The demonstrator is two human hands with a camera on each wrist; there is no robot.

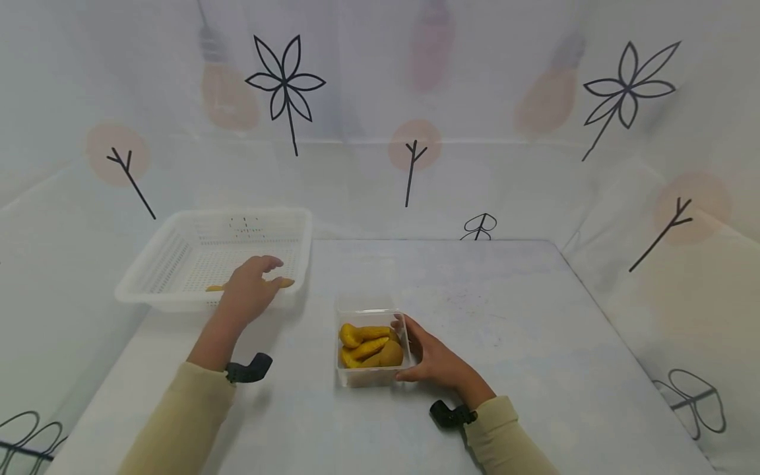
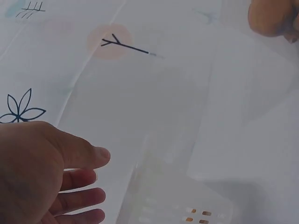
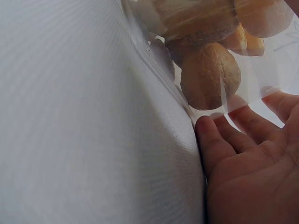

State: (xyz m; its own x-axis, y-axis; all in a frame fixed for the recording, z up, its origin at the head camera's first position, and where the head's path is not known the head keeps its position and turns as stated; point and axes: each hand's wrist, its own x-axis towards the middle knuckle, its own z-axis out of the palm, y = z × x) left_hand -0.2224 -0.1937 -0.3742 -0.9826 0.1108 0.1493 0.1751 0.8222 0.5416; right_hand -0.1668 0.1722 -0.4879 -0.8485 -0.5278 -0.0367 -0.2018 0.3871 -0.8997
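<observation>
My left hand [image 1: 249, 287] is over the near right part of a white perforated plastic basket [image 1: 145, 280]. Its thumb and fingers are apart, with nothing between them in the left wrist view. A slim yellow piece [image 1: 214, 288] shows just left of this hand, partly hidden behind it. My right hand [image 1: 436, 359] holds the right side of a clear plastic box [image 1: 368, 378], thumb toward the near corner and fingers toward the far one. Inside the box lie several curved, rounded yellow-brown pieces [image 1: 365, 346], also seen through its wall in the right wrist view as lumpy brown pieces [image 3: 210, 77].
The basket stands at the back left of a white-covered table [image 1: 475, 316], beside the hanging cloth [image 1: 356, 178] printed with flowers and bulbs. The box is near the middle of the table. Dark wrist cameras [image 1: 249, 369] sit on both wrists.
</observation>
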